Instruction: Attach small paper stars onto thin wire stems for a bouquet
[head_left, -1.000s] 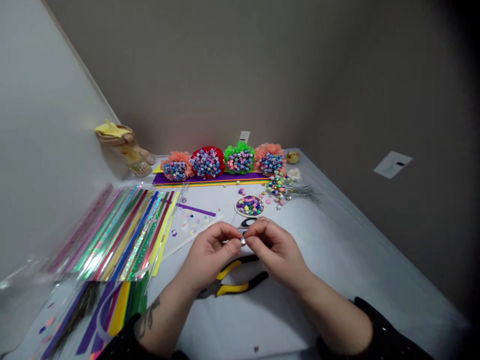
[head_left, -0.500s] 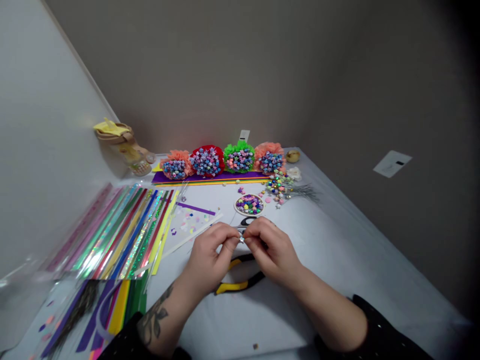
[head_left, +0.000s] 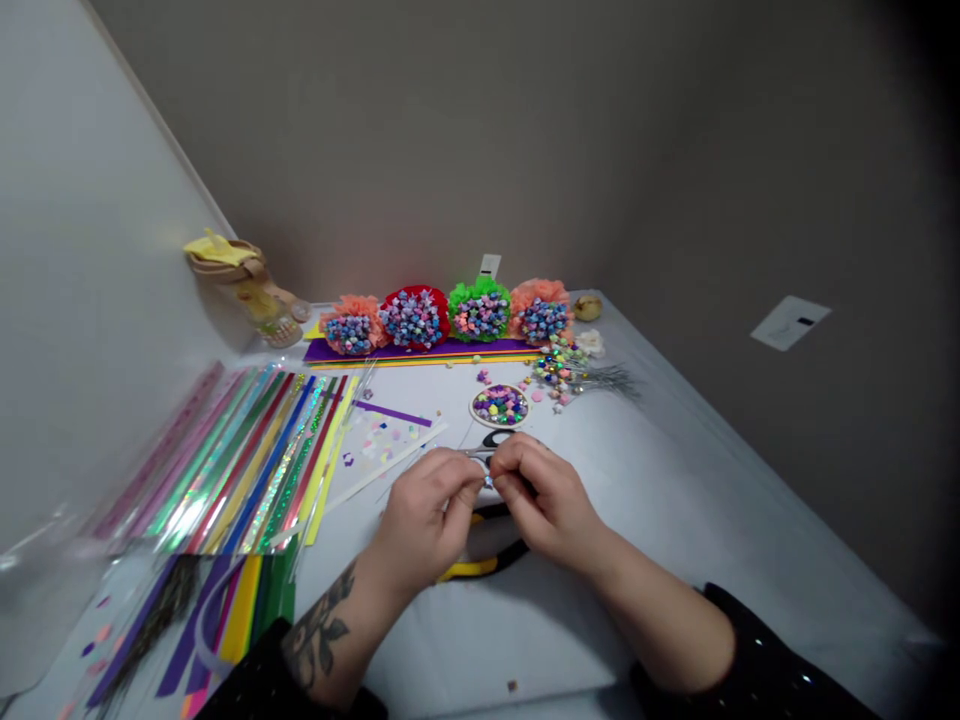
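My left hand (head_left: 424,515) and my right hand (head_left: 544,498) meet above the middle of the table, fingertips pinched together on a tiny shiny paper star (head_left: 488,481). Beneath the hands lie yellow-handled pliers (head_left: 480,560), mostly hidden. Black-handled scissors (head_left: 495,440) lie just beyond the fingers. A small round dish of coloured paper stars (head_left: 500,405) sits farther back.
Long shiny paper strips (head_left: 247,460) in many colours fan out at the left. Several crepe-paper bouquets of stars (head_left: 450,318) line the back on purple and yellow sheets. Loose stars on thin wires (head_left: 577,375) lie at the back right. Walls close in at left and right.
Both hands have slid a little forward and down over the pliers, covering more of them. The pinch on the tiny star stays the same.
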